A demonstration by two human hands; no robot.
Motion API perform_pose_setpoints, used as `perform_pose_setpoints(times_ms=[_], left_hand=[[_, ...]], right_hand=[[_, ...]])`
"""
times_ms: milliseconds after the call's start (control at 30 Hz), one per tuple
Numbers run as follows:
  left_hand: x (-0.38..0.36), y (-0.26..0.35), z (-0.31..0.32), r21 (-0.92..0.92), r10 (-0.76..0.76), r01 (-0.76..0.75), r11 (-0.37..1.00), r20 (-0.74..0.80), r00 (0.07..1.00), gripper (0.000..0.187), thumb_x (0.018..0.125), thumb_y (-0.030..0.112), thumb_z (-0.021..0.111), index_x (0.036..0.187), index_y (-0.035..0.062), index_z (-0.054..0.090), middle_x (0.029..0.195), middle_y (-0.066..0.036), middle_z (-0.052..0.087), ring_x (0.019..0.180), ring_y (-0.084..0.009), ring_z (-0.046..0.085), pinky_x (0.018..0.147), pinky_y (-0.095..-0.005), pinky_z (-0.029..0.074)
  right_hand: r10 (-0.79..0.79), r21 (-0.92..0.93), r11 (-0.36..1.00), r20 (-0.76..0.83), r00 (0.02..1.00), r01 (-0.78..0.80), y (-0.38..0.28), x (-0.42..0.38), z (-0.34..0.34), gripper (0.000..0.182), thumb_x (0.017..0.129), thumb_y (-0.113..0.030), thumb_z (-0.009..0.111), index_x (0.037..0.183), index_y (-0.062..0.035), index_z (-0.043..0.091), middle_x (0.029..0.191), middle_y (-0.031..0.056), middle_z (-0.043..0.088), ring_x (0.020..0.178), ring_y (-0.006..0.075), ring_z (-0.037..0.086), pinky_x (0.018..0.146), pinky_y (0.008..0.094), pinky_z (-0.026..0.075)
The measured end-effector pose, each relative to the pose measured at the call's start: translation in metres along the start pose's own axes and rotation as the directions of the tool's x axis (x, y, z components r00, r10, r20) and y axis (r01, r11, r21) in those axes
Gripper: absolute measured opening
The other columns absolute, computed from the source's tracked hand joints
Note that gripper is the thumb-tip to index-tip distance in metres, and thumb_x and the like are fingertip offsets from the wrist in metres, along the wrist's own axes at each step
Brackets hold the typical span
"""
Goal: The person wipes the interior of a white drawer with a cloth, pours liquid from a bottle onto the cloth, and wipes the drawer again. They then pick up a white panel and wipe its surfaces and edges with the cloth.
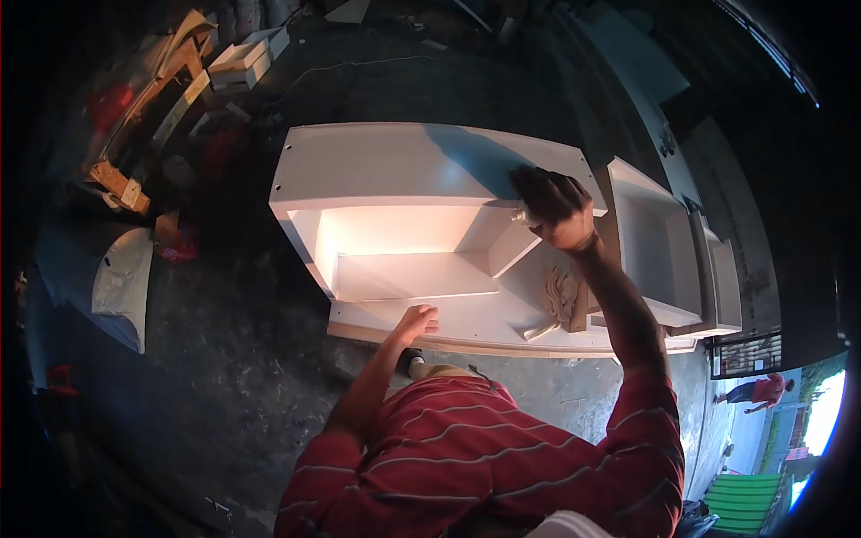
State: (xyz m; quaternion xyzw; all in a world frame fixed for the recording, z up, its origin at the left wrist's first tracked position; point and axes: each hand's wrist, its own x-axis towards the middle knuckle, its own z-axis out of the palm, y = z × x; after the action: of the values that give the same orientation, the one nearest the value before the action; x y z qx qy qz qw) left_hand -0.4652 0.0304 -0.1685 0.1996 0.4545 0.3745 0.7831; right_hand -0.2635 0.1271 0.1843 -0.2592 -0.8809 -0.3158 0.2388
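Head view, looking down over the person's red striped shirt (484,466) onto a white cabinet carcass (404,170) lying on the dark concrete floor (224,359). The right hand (553,208) is closed in a fist around a small pale object (too small to identify) and is pressed against the upper panel of the carcass, near its right end. The left hand (418,320) rests on the lower front edge of the carcass, its fingers loosely curled and together, holding nothing visible. Between the two hands lies the open interior, with a shelf panel (413,273) and an angled divider (502,242). A crumpled cloth (561,296) lies on the lower panel below the right forearm. To the right stand further white box units (659,247). At upper left, well apart from the carcass, is a pile of wood offcuts (179,81). In the far lower right, outdoors, another person (758,392) stands in daylight.
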Motion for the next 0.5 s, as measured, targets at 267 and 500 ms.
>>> perform_pose_setpoints(times_ms=[267,500], left_hand=[[-0.155,0.173,-0.066,0.739,0.997,-0.672,0.047,-0.072,-0.011,0.078,0.069,0.037,0.078,0.126,0.0008,0.038,0.127,-0.017,0.041,0.109,-0.0243,0.046,0.092,-0.0378,0.038],[-0.148,0.235,-0.042,0.663,0.809,-0.704,0.257,0.251,0.532,0.08,0.065,0.031,0.082,0.129,0.0043,0.042,0.12,-0.013,0.053,0.113,-0.0255,0.05,0.094,-0.0392,0.042]], right_hand=[[-0.074,-0.013,0.997,-0.045,0.996,0.074,0.027,-0.02,0.005,0.041,0.069,-0.014,0.062,0.11,-0.0108,0.065,0.105,0.0052,0.064,0.088,0.0199,0.063,0.072,0.032,0.053],[-0.006,0.311,0.95,0.151,0.988,-0.042,0.02,0.001,-0.034,0.036,0.09,-0.031,0.053,0.113,-0.0051,0.061,0.11,0.0129,0.061,0.099,0.0319,0.059,0.091,0.0428,0.046]])
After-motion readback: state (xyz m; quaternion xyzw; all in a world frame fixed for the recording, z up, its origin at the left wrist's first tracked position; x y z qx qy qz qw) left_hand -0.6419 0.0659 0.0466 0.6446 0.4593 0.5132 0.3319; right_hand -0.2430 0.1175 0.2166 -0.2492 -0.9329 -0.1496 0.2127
